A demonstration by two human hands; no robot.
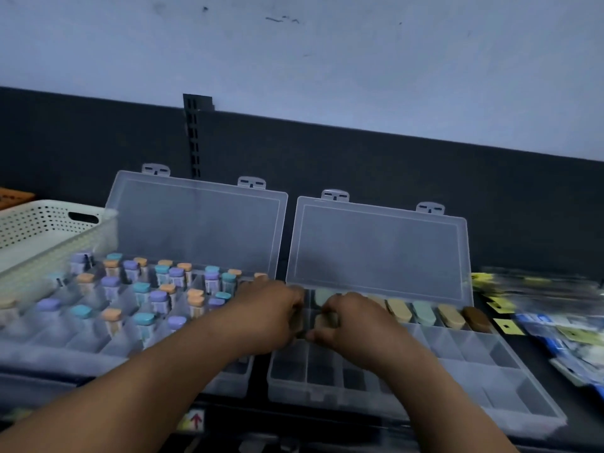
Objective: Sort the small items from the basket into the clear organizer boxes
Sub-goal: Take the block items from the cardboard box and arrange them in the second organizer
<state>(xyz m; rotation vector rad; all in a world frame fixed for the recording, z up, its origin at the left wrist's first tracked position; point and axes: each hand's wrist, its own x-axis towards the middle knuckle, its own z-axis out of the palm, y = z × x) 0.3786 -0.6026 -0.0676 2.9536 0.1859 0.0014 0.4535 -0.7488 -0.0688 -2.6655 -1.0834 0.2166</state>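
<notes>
Two clear organizer boxes stand open side by side. The left box (pixel 49 351) holds several small bottles with purple, teal and orange caps (pixel 142 289). The right box (pixel 474 354) has a back row of oval tan, green and brown pieces (pixel 425 313). My left hand (pixel 268 312) and my right hand (pixel 351 322) meet over the right box's back-left compartments. My right hand pinches a tan oval piece (pixel 325 321). My left hand's fingers curl around another tan piece (pixel 296 322), mostly hidden. The white perforated basket (pixel 39 230) sits at the far left.
Both lids stand upright against a dark back panel (pixel 359 152). Yellow and blue packets (pixel 555 328) lie on the table to the right of the boxes. An orange object (pixel 13 196) shows behind the basket. The right box's front compartments hold nothing.
</notes>
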